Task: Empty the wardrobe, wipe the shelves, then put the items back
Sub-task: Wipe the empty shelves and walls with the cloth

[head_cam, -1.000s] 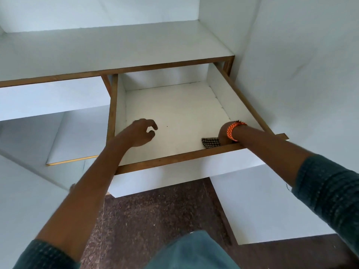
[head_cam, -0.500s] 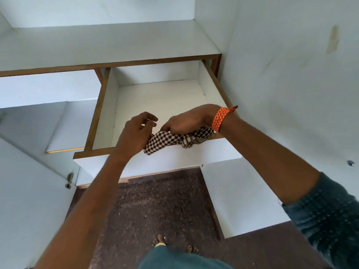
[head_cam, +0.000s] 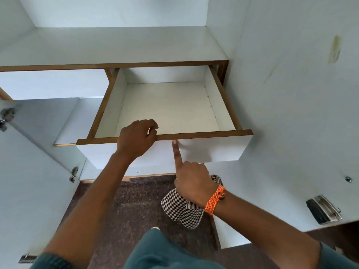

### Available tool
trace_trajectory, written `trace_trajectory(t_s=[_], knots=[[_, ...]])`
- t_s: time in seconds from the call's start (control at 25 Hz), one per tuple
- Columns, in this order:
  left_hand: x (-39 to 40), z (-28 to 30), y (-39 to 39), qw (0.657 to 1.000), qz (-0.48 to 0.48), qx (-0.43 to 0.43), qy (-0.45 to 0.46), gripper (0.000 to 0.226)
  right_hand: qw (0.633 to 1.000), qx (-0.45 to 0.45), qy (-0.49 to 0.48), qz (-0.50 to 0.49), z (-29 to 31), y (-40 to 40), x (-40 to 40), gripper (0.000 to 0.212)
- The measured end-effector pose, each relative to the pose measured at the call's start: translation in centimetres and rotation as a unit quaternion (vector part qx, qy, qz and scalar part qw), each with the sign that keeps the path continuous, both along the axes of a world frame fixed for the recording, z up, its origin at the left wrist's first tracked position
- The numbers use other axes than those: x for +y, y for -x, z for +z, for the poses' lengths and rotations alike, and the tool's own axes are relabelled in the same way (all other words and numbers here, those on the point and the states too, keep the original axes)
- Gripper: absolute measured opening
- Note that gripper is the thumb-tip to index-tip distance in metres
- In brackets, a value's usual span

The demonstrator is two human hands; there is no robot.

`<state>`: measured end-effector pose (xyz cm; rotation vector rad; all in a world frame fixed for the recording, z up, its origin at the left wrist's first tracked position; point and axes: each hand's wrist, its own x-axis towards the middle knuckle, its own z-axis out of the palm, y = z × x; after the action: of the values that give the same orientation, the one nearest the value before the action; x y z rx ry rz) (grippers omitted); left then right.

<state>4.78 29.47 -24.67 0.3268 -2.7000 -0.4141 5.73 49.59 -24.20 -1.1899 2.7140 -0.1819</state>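
Over on the left the wardrobe door (head_cam: 29, 181) stands swung wide, its hinges (head_cam: 73, 173) showing, which leaves the whole inside open to reach. Behind it the lower shelf (head_cam: 77, 121) and the broad upper shelf (head_cam: 116, 45) are both bare and white, so the emptying looks done.

The left hand (head_cam: 136, 138) is hooked over the front edge of the pulled-out drawer (head_cam: 194, 150), fingers curled inside the rim and thumb side on the wooden lip, grasping it. I'd judge that grip is there to steady the drawer or to guide it as it slides. The drawer floor is empty; a few dark specks sit near the front, though from here I can't tell whether they are dirt or marks in the board.

Just right of that, the right hand (head_cam: 194, 181) is clenched around the checked cloth (head_cam: 182, 208), which hangs bunched below the palm, clear of the drawer and over the dark floor (head_cam: 116, 206). Its index finger alone sticks out, the tip touching the white drawer front just under the lip. Keeping the cloth tucked in the fist frees that one finger, probably to push the drawer or test the surface. An orange braided band (head_cam: 214, 199) circles the wrist.

Farthest right, the other door (head_cam: 291, 113) shows a yellowish stain (head_cam: 335, 48) and a metal handle (head_cam: 323, 212).
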Motion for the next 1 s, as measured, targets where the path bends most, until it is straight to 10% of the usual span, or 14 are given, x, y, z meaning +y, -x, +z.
trace_trajectory(t_s=[0.32,1.0], knots=[[-3.6,0.9,6.4,0.962,-0.019,0.209,-0.176,0.026,0.997,0.051,0.039,-0.038,-3.2,7.1,-4.7,0.104],[-16.4,-0.6,18.3,0.965,-0.067,0.250,-0.035,0.026,0.986,0.065,0.067,-0.141,-3.8,26.8,-19.2,0.098]])
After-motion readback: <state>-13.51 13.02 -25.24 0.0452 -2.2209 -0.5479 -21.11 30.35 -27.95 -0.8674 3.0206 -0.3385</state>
